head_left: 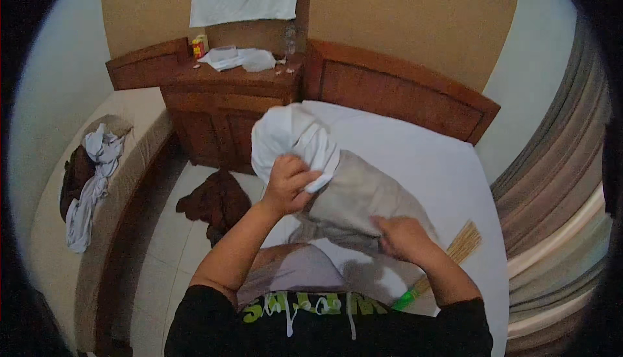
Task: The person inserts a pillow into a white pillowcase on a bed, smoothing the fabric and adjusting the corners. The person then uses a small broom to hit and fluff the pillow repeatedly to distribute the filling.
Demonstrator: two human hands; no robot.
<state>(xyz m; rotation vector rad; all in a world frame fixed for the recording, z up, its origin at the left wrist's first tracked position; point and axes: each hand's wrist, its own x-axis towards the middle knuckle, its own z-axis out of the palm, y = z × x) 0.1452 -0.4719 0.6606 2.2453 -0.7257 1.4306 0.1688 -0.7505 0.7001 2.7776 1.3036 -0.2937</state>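
The pillow (350, 204) lies on the bed (428, 162), right in front of the person, and a white pillowcase (285, 140) covers its far end. The left hand (290, 185) has its fingers closed tight on a bunch of the white cloth. The right hand (403, 237) presses on the bare grey end of the pillow; its fingers curl over the edge, and they seem to pinch it.

The pillow looks soft, light and squishy. It will likely bend and sag if held by one corner. The cloth looks thin and floppy, so a good place to grab it is the open edge. The pillow is best held at its near corners.

A straw broom (454, 253) with a green handle lies on the bed just beside the right arm.
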